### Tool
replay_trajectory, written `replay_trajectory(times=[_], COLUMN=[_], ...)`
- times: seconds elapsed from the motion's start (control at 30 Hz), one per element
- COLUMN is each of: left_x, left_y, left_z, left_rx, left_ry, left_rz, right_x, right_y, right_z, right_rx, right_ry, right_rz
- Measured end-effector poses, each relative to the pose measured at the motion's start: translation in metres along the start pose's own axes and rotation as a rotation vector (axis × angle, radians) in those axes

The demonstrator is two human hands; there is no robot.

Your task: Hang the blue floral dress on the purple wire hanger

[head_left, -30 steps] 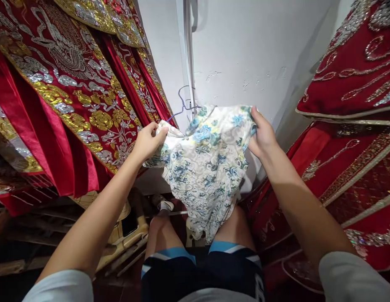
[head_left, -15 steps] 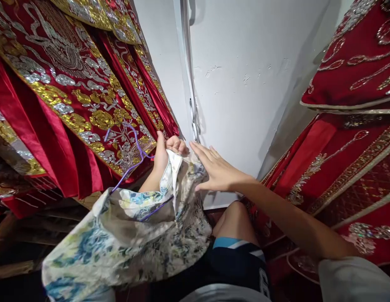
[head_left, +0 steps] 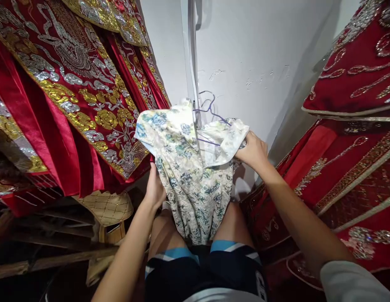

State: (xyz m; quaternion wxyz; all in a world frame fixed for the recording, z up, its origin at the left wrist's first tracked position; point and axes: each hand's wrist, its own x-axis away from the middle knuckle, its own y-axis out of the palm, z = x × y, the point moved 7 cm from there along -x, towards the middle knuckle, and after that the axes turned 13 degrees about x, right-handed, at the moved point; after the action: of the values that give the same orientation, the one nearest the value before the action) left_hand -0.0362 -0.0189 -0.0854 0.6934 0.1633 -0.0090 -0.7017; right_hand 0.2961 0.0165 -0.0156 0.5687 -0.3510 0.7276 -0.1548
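Note:
A white dress-like garment with a blue, green and yellow floral print (head_left: 185, 155) hangs in front of me, spread above my knees. A purple clothes hanger (head_left: 210, 110) sits inside its neck opening, hook upward; I cannot tell whether the hook rests on anything. My right hand (head_left: 253, 151) is closed on the fabric at the right shoulder edge, holding it out to the side. Against the left side edge of the garment, lower down, lies my left hand (head_left: 155, 188). Its thumb points up, and its other fingers are hidden behind the cloth.
Red garments with gold and silver embroidery (head_left: 97, 96) hang close on the left, and beaded red garments (head_left: 346, 155) on the right. A white wall (head_left: 245, 50) with a vertical strip (head_left: 189, 46) stands ahead. A wooden frame (head_left: 56, 260) is at lower left.
The floral garment has swung upright and moved up to the centre with its hanger. My left hand has come out of its opening to the side edge. My right hand has gripped the right shoulder.

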Motion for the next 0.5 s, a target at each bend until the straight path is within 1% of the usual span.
replay_trajectory(times=[0.07, 0.1, 0.17, 0.23, 0.27, 0.3, 0.37, 0.43, 0.47, 0.5], left_x=[0.015, 0.023, 0.040, 0.057, 0.065, 0.072, 0.085, 0.094, 0.097, 0.100], left_y=[-0.003, -0.004, -0.006, -0.007, -0.006, -0.003, 0.006, 0.016, 0.019, 0.021], left_z=[-0.023, -0.035, -0.057, -0.075, -0.083, -0.091, -0.103, -0.109, -0.110, -0.110], left_rx=[0.112, 0.133, 0.161, 0.210, 0.239, 0.264, 0.301, 0.328, 0.337, 0.341], left_ry=[-0.093, -0.129, -0.188, -0.215, -0.220, -0.224, -0.231, -0.232, -0.229, -0.225], left_rz=[0.080, 0.119, 0.187, 0.242, 0.257, 0.260, 0.248, 0.237, 0.238, 0.244], right_x=[-0.005, -0.005, 0.003, 0.019, 0.029, 0.043, 0.079, 0.125, 0.142, 0.157], right_y=[0.003, 0.003, 0.000, -0.005, -0.006, -0.005, 0.007, 0.026, 0.032, 0.038], right_z=[-0.011, -0.018, -0.029, -0.037, -0.040, -0.045, -0.056, -0.071, -0.069, -0.065], right_rx=[0.004, 0.002, -0.017, -0.078, -0.135, -0.217, -0.450, -0.720, -0.818, -0.871], right_ry=[-0.052, -0.095, -0.181, -0.240, -0.254, -0.264, -0.274, -0.266, -0.175, -0.084], right_rz=[-0.039, -0.051, -0.059, -0.068, -0.094, -0.151, -0.366, -0.634, -0.625, -0.588])
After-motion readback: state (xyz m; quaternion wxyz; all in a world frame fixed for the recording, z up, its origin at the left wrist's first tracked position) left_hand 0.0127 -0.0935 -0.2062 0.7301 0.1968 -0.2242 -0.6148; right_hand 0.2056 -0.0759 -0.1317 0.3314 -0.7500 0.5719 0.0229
